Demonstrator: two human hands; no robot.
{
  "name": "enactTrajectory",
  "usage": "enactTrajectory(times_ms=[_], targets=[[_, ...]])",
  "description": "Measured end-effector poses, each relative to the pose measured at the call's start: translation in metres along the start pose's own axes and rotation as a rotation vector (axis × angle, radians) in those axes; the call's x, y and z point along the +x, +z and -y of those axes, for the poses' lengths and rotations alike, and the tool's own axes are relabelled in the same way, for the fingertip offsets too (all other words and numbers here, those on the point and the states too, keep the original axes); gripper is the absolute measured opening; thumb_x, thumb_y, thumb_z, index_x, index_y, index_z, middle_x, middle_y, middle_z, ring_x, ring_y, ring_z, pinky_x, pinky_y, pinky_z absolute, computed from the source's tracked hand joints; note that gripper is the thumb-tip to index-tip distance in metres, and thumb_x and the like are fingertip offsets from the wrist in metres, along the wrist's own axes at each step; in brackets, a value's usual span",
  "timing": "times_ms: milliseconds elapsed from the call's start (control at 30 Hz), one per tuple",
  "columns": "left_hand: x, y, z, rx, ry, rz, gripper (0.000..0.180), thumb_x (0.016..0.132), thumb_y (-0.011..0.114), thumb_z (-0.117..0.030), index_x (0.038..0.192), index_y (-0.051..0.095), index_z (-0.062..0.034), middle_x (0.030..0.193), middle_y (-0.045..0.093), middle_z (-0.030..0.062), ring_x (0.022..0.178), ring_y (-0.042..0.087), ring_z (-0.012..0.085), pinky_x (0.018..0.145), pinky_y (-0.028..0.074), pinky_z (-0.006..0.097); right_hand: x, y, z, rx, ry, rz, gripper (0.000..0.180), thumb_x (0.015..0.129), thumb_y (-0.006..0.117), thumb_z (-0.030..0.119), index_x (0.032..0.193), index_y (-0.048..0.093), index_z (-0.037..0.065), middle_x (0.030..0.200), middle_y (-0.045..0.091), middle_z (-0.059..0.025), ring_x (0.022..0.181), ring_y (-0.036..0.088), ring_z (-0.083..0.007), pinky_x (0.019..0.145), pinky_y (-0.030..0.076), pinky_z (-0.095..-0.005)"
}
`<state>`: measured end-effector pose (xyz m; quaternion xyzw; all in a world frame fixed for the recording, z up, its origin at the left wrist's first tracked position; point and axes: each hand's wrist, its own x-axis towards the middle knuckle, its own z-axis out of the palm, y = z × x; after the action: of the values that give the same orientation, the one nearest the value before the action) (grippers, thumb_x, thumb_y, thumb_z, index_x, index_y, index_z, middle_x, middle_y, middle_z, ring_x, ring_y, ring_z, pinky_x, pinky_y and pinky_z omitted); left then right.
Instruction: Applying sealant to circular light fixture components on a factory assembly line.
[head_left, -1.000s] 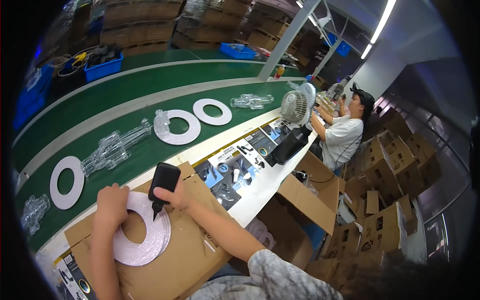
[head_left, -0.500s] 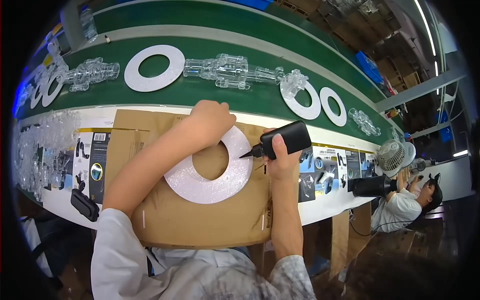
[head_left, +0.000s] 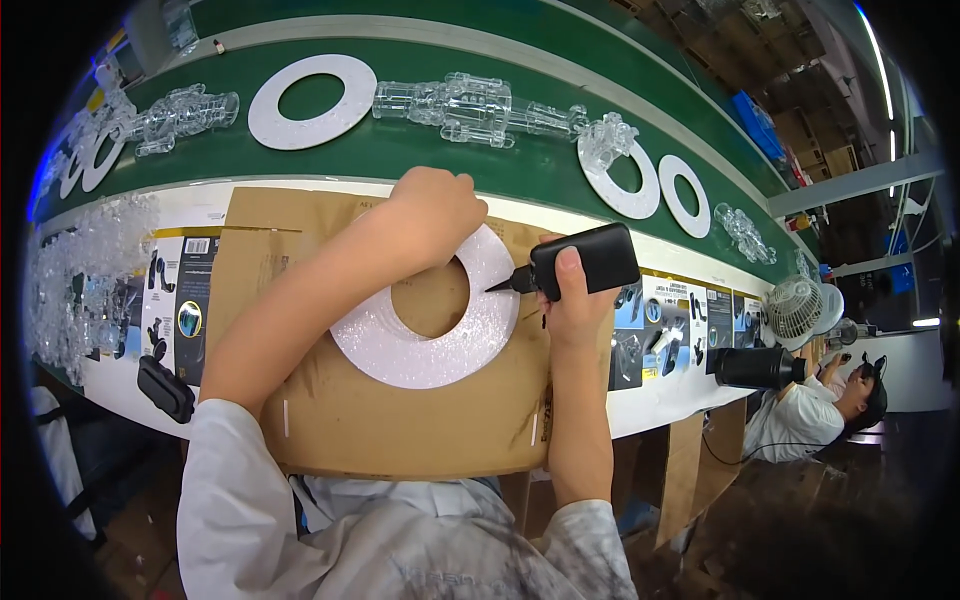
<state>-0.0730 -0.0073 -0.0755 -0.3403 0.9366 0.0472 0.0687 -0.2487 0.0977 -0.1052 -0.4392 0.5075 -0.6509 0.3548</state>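
A flat white ring (head_left: 430, 362) lies on a brown cardboard sheet (head_left: 400, 440) in front of me, its surface speckled with shiny spots. My left hand (head_left: 435, 212) reaches across and is curled over the ring's far rim, with the fingertips hidden. In my right hand (head_left: 574, 300) is a black squeeze bottle (head_left: 600, 262), tilted so that its pointed nozzle (head_left: 505, 283) aims left. The nozzle tip is at the right part of the ring's face; I cannot tell whether it touches. Part of the ring's left side is covered by my left forearm.
On the green belt (head_left: 215, 170) beyond lie more white rings (head_left: 262, 118) and clear plastic parts (head_left: 460, 107). Clear parts are heaped (head_left: 90, 265) at left. A black bottle (head_left: 755, 368), a fan (head_left: 795, 310) and a co-worker (head_left: 810, 420) are at right.
The whole view has shifted, so the belt and cardboard sit higher in it. My right hand and the bottle are slightly further right, with the nozzle still at the ring's right side.
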Motion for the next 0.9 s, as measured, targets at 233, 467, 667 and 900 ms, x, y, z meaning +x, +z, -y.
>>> enactTrajectory(times_ms=[233, 467, 667, 900], targets=[[0.0011, -0.0013, -0.0023, 0.006, 0.006, 0.012, 0.042, 0.056, 0.078, -0.003, 0.097, 0.067, -0.0041, 0.100, 0.062, 0.0164, 0.085, 0.068, 0.0327, 0.070, 0.056, 0.041, 0.0007, -0.0024, -0.0043, 0.000, -0.026, 0.043, 0.034, 0.085, 0.070, 0.026, 0.097, 0.059, -0.003, 0.078, 0.066, -0.0120, 0.044, 0.052, -0.0104, 0.033, 0.038, -0.0215], [0.0001, -0.0082, -0.0071, 0.016, -0.028, 0.008, 0.036, 0.062, 0.080, -0.007, 0.097, 0.073, -0.0059, 0.105, 0.066, 0.0148, 0.093, 0.070, 0.0295, 0.074, 0.057, 0.038, 0.0019, -0.0022, -0.0009, 0.002, -0.046, 0.062, 0.033, 0.085, 0.071, 0.025, 0.096, 0.059, -0.004, 0.079, 0.067, -0.0127, 0.044, 0.052, -0.0102, 0.033, 0.037, -0.0217], [0.0014, -0.0082, -0.0072, 0.014, -0.023, 0.019, 0.036, 0.063, 0.079, -0.007, 0.098, 0.072, -0.0060, 0.106, 0.066, 0.0145, 0.093, 0.069, 0.0294, 0.074, 0.057, 0.038, 0.0024, -0.0042, -0.0013, -0.006, -0.046, 0.060, 0.037, 0.086, 0.072, 0.029, 0.094, 0.060, -0.005, 0.075, 0.066, -0.0117, 0.042, 0.050, -0.0099, 0.033, 0.038, -0.0216], [0.0038, -0.0038, -0.0059, 0.014, -0.017, 0.004, 0.035, 0.063, 0.079, -0.006, 0.097, 0.073, -0.0053, 0.104, 0.066, 0.0156, 0.093, 0.069, 0.0302, 0.073, 0.057, 0.038, 0.0042, -0.0077, -0.0074, 0.004, -0.051, 0.058, 0.036, 0.086, 0.072, 0.028, 0.094, 0.062, -0.005, 0.073, 0.066, -0.0108, 0.042, 0.051, -0.0099, 0.033, 0.038, -0.0215]])
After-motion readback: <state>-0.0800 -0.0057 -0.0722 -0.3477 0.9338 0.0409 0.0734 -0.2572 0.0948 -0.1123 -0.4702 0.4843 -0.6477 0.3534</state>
